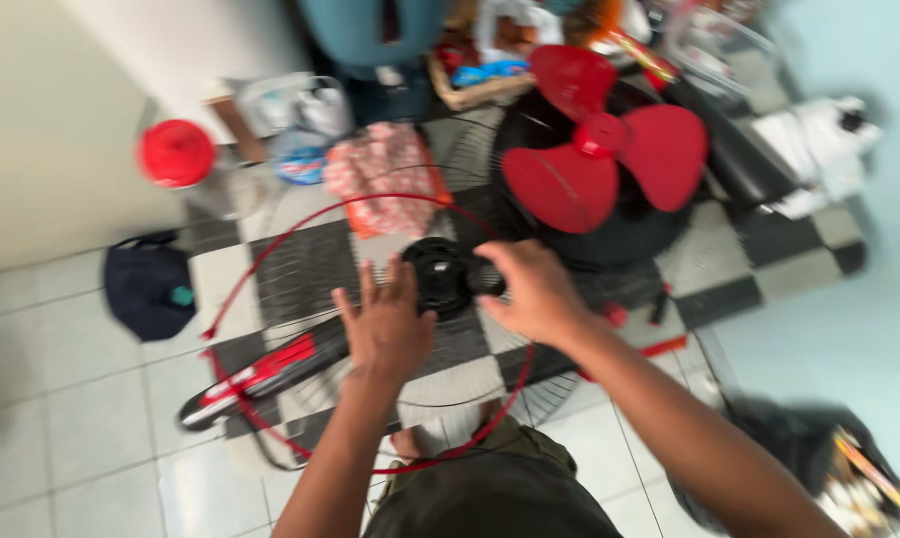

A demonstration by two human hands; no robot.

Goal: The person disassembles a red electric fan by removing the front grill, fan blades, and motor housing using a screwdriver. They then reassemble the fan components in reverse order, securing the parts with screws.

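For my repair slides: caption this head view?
Both hands on a fan guard's black hub, red blade beyond.

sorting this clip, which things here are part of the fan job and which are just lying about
In hand:
left hand
right hand
black hub
fan guard
red blades

Lying about:
dark cap
red lid
patterned cloth
basket

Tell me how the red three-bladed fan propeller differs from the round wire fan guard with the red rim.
The red three-bladed fan propeller is solid plastic lobes; the round wire fan guard with the red rim is open mesh showing the floor tiles through it. The propeller is smaller and sits untouched farther away, while the guard is wider and lies under the left hand and right hand, which meet at its black centre hub. Both are red fan parts.
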